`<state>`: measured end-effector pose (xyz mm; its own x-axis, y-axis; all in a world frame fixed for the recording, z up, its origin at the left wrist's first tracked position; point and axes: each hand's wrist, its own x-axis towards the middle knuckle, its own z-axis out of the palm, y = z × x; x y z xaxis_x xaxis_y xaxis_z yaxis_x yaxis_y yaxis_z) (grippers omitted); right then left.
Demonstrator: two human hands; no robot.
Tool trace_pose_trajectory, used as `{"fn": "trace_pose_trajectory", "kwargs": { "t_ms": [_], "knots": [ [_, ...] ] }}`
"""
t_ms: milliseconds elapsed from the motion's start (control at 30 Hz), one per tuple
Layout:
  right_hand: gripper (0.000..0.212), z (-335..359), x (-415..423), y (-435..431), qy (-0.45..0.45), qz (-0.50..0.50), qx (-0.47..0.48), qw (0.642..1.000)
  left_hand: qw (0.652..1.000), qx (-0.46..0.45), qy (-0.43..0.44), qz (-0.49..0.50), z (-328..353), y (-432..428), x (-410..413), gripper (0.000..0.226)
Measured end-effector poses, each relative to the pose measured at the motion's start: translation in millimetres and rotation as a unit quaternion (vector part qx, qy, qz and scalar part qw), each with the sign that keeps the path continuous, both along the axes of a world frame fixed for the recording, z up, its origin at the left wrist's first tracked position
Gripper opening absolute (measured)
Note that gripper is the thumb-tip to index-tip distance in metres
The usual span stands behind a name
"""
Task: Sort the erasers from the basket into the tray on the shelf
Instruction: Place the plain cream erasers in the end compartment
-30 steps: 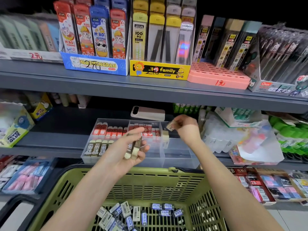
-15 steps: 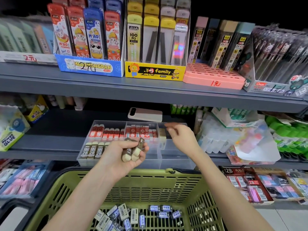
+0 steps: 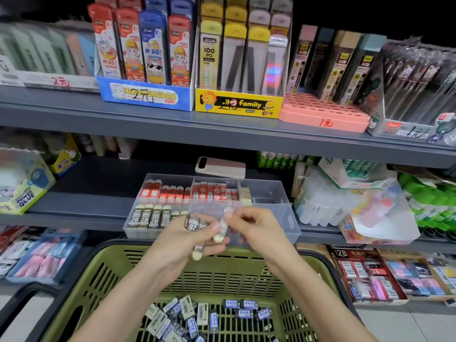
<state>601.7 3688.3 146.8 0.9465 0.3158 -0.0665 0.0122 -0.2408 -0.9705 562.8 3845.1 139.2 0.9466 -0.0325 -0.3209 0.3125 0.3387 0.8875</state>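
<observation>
My left hand [image 3: 183, 240] grips a small bunch of brown-sleeved 2B erasers [image 3: 195, 227] above the green basket [image 3: 123, 265]. My right hand [image 3: 256, 228] meets it and pinches the top of one eraser [image 3: 222, 227] in that bunch. Both hands hover just in front of the clear divided tray [image 3: 269, 191] on the middle shelf. The tray holds rows of red-sleeved erasers [image 3: 172, 191] at the back and brown 2B erasers [image 3: 150, 217] at the front left; its right compartments look almost bare. Several blue and white erasers [image 3: 197, 314] lie on the basket floor.
A phone [image 3: 220, 166] lies on the shelf behind the tray. Packs in plastic wrap [image 3: 345, 203] crowd the tray's right side, a glue box [image 3: 22, 186] stands far left. Pencil-lead displays [image 3: 237, 58] fill the upper shelf. Eraser boxes [image 3: 370, 272] sit below right.
My right hand has come back from the tray's rear right compartment, now without its eraser, to the left hand, and pinches an eraser there. The left hand has stayed over the basket with its bunch.
</observation>
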Motion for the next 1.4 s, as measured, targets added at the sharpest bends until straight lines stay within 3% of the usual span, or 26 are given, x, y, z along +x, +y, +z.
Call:
{"fn": "trace_pose_trajectory", "kwargs": {
  "t_ms": [133,200,333,533,667,800,1000,1100,1167,1233,1400],
  "knots": [
    [0.015,4.5,9.2,13.6,0.117,-0.019,0.188,0.975,0.996,-0.012,0.011,0.093,-2.2,34.7,-12.8,0.04],
    [0.007,3.2,13.1,23.3,0.112,0.007,0.135,0.985,0.99,0.003,-0.005,0.142,-3.3,58.1,-15.8,0.037],
    [0.018,-0.2,21.6,43.5,0.038,0.012,-0.044,0.998,0.979,-0.041,-0.025,0.2,-9.3,93.5,-14.5,0.024],
    [0.019,13.1,35.2,69.6,-0.051,0.03,-0.117,0.991,0.975,-0.093,-0.023,0.2,-20.1,111.4,-4.8,0.01],
    [0.016,12.9,45.7,88.8,-0.057,0.07,-0.184,0.979,0.974,-0.078,-0.044,0.21,-20.3,110.5,1.1,0.019],
    [0.028,6.9,53.7,104.4,-0.061,0.066,-0.251,0.964,0.966,-0.081,-0.058,0.238,-19.3,107.4,3.1,0.008],
    [0.014,-11.6,50.1,110.9,0.021,0.019,-0.2,0.979,0.964,-0.079,-0.07,0.243,-17.4,108.5,2.9,0.014],
    [0.005,-18.2,42.6,115.2,-0.089,0.008,-0.271,0.958,0.964,-0.069,-0.069,0.247,-16.9,110.8,1.7,0.029],
    [0.018,-23.5,37.6,114.4,-0.208,0.015,-0.363,0.908,0.965,-0.052,-0.073,0.245,-16.6,111.0,0.6,0.033],
    [0.026,-29.1,35.1,110.9,-0.285,0.025,-0.393,0.874,0.967,-0.051,-0.076,0.239,-16.1,109.6,-0.2,0.03],
    [0.031,-33.5,33.5,106.4,-0.321,0.029,-0.398,0.859,0.972,-0.058,-0.065,0.217,-14.6,104.9,-0.1,0.028]
  ]
}}
